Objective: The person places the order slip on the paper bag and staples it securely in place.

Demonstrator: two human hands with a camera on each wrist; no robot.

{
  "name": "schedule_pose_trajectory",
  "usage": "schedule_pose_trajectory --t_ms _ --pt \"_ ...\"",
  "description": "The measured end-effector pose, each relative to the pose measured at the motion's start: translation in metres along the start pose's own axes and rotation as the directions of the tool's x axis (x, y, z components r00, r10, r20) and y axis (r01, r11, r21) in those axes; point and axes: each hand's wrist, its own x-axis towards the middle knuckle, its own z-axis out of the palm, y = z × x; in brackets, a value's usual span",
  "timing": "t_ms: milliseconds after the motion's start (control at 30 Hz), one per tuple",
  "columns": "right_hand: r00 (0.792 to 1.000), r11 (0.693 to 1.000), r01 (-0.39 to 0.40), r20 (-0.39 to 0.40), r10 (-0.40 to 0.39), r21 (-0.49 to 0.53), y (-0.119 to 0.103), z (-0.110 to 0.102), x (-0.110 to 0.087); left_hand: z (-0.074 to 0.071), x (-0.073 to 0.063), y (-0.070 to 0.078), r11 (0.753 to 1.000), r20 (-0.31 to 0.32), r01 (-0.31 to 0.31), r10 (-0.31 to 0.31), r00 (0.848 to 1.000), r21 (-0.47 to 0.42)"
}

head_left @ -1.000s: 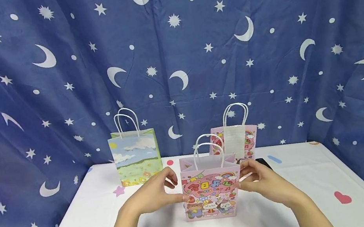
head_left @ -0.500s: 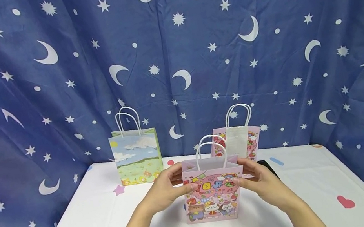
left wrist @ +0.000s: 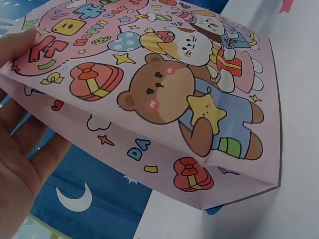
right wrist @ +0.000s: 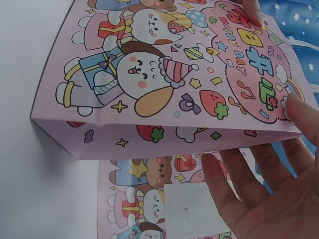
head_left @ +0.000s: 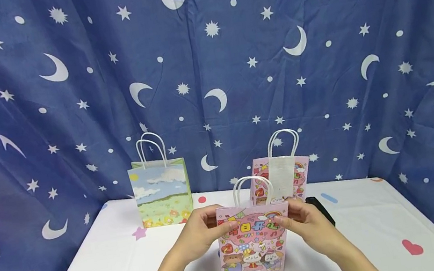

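A pink paper gift bag (head_left: 254, 262) printed with cartoon animals stands upright on the table, its white twisted handles (head_left: 235, 192) pointing up. My left hand (head_left: 198, 234) grips its left side near the top, thumb on the front and fingers behind. On the opposite side my right hand (head_left: 313, 228) does the same. The bag's mouth is squeezed nearly flat between the hands. In the left wrist view, the bag's side panel (left wrist: 134, 144) folds inward below the bear picture. The right wrist view shows the thumb (right wrist: 301, 112) on the front, with the fingers under the back panel.
A second pink gift bag (head_left: 302, 179) with a white paper strip (head_left: 282, 175) on its front stands behind, to the right. A blue-and-green landscape gift bag (head_left: 162, 191) stands back left. A black object (head_left: 321, 210) lies behind my right hand. A starry curtain (head_left: 205, 61) hangs behind.
My hands have moved from the bag's side edges to grip it front and back. The bag's open top has been pressed flatter, and its two handles have come closer together.
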Motion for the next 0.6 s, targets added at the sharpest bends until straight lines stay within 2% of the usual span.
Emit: schedule_pose_trajectory --t_ms 233,400,600 --pt "1.000 1.000 0.020 0.014 -0.020 0.010 0.0035 0.0020 0.0005 -0.0012 -0.0020 -0.0024 1.000 0.028 -0.026 0.026 0.999 -0.012" --pt "0.999 0.998 0.054 0.003 -0.054 0.014 0.0074 0.0025 0.0023 -0.0025 -0.0036 -0.0025 1.000 0.032 0.002 -0.002 1.000 0.015" --pt "0.996 0.997 0.079 -0.029 -0.079 -0.013 0.0097 0.0026 0.0037 -0.0036 -0.0030 -0.0002 0.996 0.008 0.022 -0.023 1.000 0.087"
